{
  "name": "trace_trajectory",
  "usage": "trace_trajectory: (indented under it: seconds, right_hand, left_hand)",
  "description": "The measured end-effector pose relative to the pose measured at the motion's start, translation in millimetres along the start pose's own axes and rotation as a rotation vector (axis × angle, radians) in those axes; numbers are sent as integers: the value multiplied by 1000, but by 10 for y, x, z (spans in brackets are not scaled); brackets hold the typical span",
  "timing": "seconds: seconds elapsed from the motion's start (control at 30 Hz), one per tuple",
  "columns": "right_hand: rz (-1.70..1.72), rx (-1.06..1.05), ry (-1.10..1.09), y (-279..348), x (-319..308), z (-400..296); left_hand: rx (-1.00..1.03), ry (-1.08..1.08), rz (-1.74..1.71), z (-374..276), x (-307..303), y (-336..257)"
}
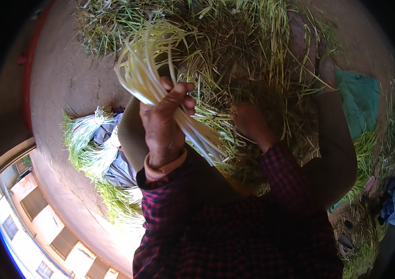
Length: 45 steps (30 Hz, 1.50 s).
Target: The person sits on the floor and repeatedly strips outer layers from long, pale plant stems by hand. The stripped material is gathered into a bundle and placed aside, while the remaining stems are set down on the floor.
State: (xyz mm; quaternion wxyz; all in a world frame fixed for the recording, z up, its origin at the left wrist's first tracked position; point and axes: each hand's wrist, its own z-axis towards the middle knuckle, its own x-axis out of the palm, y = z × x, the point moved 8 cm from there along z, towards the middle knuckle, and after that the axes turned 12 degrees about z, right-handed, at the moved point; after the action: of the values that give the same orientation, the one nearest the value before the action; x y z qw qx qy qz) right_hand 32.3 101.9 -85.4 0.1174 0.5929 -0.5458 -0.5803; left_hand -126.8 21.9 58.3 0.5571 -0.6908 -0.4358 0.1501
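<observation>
My left hand (166, 118) is closed around a bundle of long pale green-white plant stalks (197, 130). Their cut-looking ends point down to the right, while the thinner yellow-green leaves loop over above the fist. To the right, my right hand (251, 122) reaches down at a heap of loose stalks and dry plant matter (235, 66), its fingers bent; whether they pinch a stalk cannot be told. Loose pale stalks (230, 139) lie between the two hands, below the heap.
Tied bundles of green-white stalks (94, 122) lie on dark plastic on the ground at left. A green cloth (357, 101) and more green stalks (361, 153) are at right, beyond my bent leg. More plant litter (354, 223) lies at lower right.
</observation>
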Motion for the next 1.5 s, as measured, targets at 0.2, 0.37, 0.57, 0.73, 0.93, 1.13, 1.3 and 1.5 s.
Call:
trace_trajectory:
  seconds: [0.2,0.37,0.57,0.73,0.93,1.13,1.3,1.5]
  right_hand:
    - [-330,-75,-19,-261,266,36]
    - [-289,-8,84,-255,119,33]
    - [256,-146,-321,162,-1011,-237]
    - [710,-42,-583,555,-1548,-815]
    - [1065,364,-399,-159,-708,-851]
    - [1191,404,-356,-130,-468,-837]
    - [1101,396,-304,47,-403,-847]
    - [970,337,-169,153,-267,-796]
  left_hand:
    - [65,46,-226,-74,-174,-304]
    - [-106,39,-285,-91,-229,-107]
    - [9,-30,-200,-144,-208,-154]
    - [17,-32,-124,-126,-131,-48]
    - [-50,43,-12,-187,117,350]
    - [-103,51,155,-190,210,705]
    - [-179,43,250,-78,282,1037]
    - [-297,31,367,22,262,1199]
